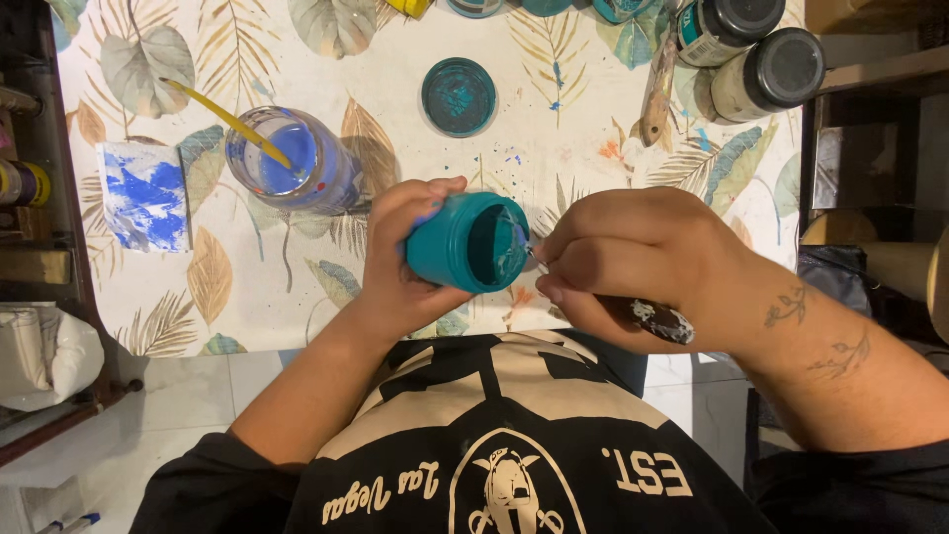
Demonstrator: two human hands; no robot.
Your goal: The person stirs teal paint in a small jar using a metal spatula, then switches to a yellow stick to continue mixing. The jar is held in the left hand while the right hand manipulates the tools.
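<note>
A table (593, 129) covered in a leaf-patterned cloth carries the work. Near its left edge a glass of blue water (287, 158) holds a yellow-handled brush; a teal lid (459, 96) lies toward the far edge. Just above the near edge, a tilted teal paint jar (467, 242) is grasped by the left hand (400, 262). A brush (633, 311), pinched in the right hand (633, 257), is dipped at the jar's mouth. Loading paint appears in hand; a careful lift without drips is called for.

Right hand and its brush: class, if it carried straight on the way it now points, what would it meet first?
The right hand points its brush left into the open mouth of the teal paint jar held tilted by the left hand. It would probably meet the paint inside the jar first, though depth is unclear.
</note>
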